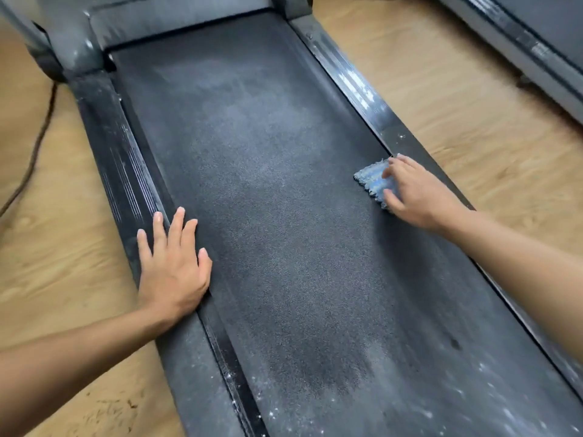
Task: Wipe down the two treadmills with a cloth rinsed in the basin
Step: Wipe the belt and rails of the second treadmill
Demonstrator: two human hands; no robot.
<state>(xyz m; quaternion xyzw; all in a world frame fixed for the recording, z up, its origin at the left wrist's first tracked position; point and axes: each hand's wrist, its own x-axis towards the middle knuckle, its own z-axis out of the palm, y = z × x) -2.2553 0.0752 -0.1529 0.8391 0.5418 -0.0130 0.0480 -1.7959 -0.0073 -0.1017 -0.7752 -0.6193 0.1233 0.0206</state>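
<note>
A dusty black treadmill belt (268, 200) runs from the bottom of the view up to the motor cover. My right hand (413, 193) presses a folded blue-grey cloth (372, 179) flat on the belt's right edge, next to the right side rail (353, 80), with its fingers spread over the cloth. My left hand (172, 263) lies flat with straight fingers across the left side rail (123, 171) and the belt's edge. A second treadmill (536, 36) shows at the top right. No basin is in view.
Wooden floor (457, 115) lies on both sides of the treadmill. A dark power cable (34, 149) runs along the floor at the left. White specks of dust cover the belt's near end and the rails.
</note>
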